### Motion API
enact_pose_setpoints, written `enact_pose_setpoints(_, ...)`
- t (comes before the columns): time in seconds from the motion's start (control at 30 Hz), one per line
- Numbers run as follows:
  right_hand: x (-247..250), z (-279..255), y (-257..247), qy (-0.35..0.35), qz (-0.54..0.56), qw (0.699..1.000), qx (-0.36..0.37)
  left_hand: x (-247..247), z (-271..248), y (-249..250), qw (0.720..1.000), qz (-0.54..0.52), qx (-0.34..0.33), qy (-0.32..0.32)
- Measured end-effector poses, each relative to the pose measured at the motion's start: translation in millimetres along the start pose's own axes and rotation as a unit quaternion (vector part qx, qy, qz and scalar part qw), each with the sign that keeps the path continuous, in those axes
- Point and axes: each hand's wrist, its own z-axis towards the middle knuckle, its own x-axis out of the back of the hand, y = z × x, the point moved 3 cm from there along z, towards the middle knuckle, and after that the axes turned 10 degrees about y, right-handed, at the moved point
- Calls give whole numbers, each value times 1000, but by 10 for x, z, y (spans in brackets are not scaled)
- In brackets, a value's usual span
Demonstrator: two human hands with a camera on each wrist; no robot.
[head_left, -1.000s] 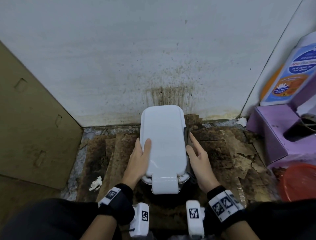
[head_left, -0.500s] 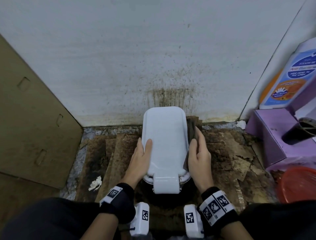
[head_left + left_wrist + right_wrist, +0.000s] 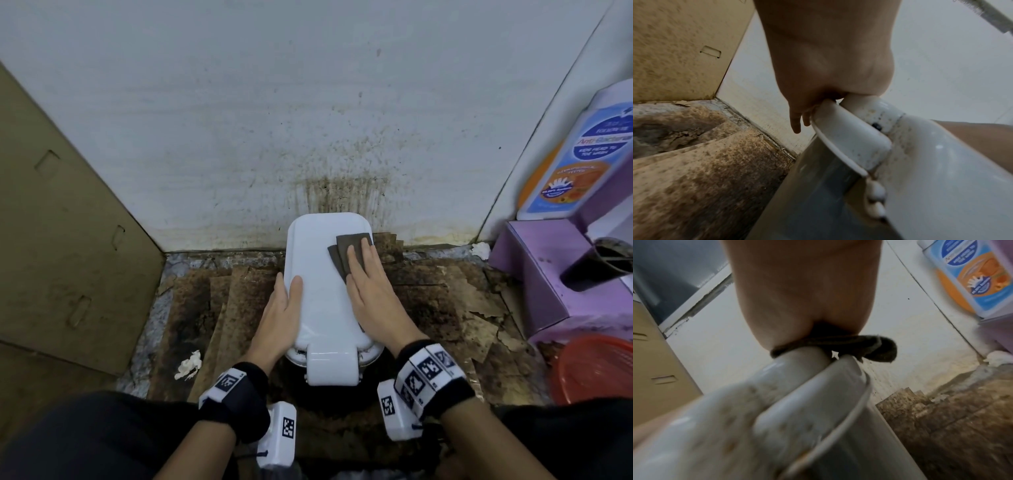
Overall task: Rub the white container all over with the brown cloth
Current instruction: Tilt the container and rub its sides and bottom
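Note:
The white container (image 3: 322,308) stands on the floor against the wall, lid closed, latch toward me. The brown cloth (image 3: 347,251) lies folded on the far right of the lid. My right hand (image 3: 368,287) lies flat on the cloth with straight fingers and presses it down. My left hand (image 3: 286,303) rests against the lid's left edge, thumb on top and fingers straight down the side. The left wrist view shows the left hand (image 3: 818,78) at the speckled rim of the container (image 3: 920,162). In the right wrist view the cloth (image 3: 875,350) is squeezed between palm and lid (image 3: 801,360).
Stained cardboard sheets (image 3: 222,308) cover the floor, and a crumpled tissue (image 3: 188,365) lies at the left. A cardboard panel (image 3: 68,222) leans at the left. A purple box (image 3: 548,274), a wash bottle (image 3: 582,154) and a red basket (image 3: 596,370) crowd the right. The wall (image 3: 342,192) behind is spattered brown.
My right hand has come up from the container's right side onto the lid, carrying the cloth to the far right corner. The left hand has stayed at the left edge.

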Motion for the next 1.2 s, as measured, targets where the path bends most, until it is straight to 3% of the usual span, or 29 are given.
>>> enact_pose_setpoints(0.17,-92,-547,-109,67,-40,997,10,-17,47,-53,1000,-8,3,-3)
enact_pose_setpoints(0.3,-53,-422,-34,83,2,996,-28,-9,34,-41,1000,3,14,-13)
enact_pose_setpoints(0.37,-1,-286,17,71,75,992,-77,5,15,-23,1000,9,21,-19)
enact_pose_setpoints(0.47,62,-165,107,24,230,958,-170,13,11,-3,1000,12,15,-15)
enact_pose_setpoints(0.63,101,-192,251,20,387,883,-264,1,56,-59,1000,19,6,-9)
enact_pose_setpoints(0.8,174,-244,127,58,405,875,-259,-6,61,-27,999,39,-21,9)
enact_pose_setpoints(0.9,214,-248,78,77,385,887,-244,5,105,-57,999,26,-30,16)
enact_pose_setpoints(1.2,-32,-467,287,158,381,868,-278,67,117,118,995,15,-100,-27)
